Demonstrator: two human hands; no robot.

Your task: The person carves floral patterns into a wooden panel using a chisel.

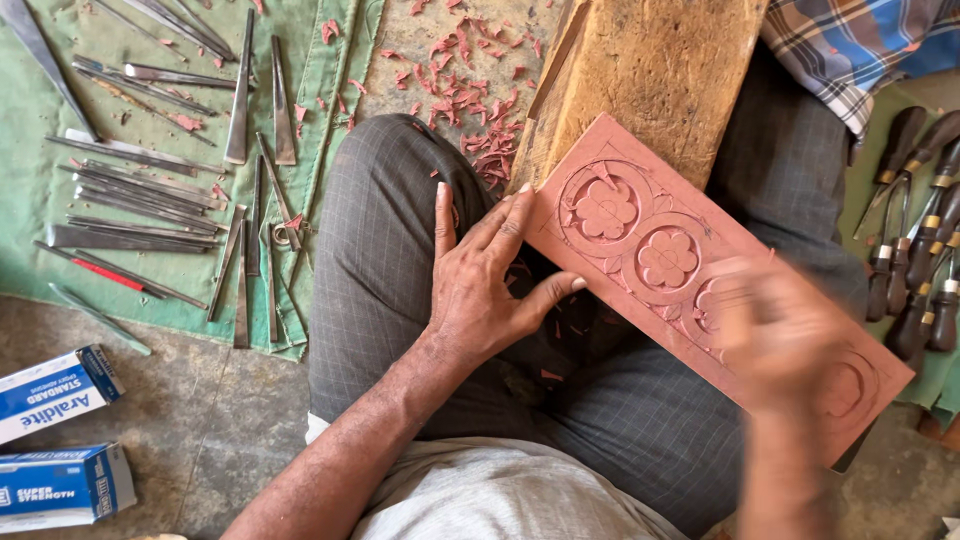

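Two hands are over a long reddish-brown carved wooden panel (640,250) that lies slantwise across my lap, its upper end leaning on a rough pale wooden block (655,75). My left hand (485,280) rests open and flat at the panel's upper-left end, fingers spread, thumb pressing along the panel's lower edge; it grips nothing. My right hand (785,335) hovers over the lower-right half of the panel and is badly blurred, so I cannot tell whether it is closed or what it holds, if anything. Round flower reliefs in ringed borders run along the panel, two sharp near the left hand, the others half hidden by the blurred hand. Reddish wood shavings (465,85) lie scattered on the ground just above my knee and on my grey checked trousers (375,260). To my left, a green cloth (30,200) carries many slim metal chisels (150,175) laid in loose rows. To my right, dark wooden-handled carving tools (920,250) lie bunched together on another green cloth. Two blue and white cardboard boxes (60,440) sit on the concrete floor (220,420) at lower left.
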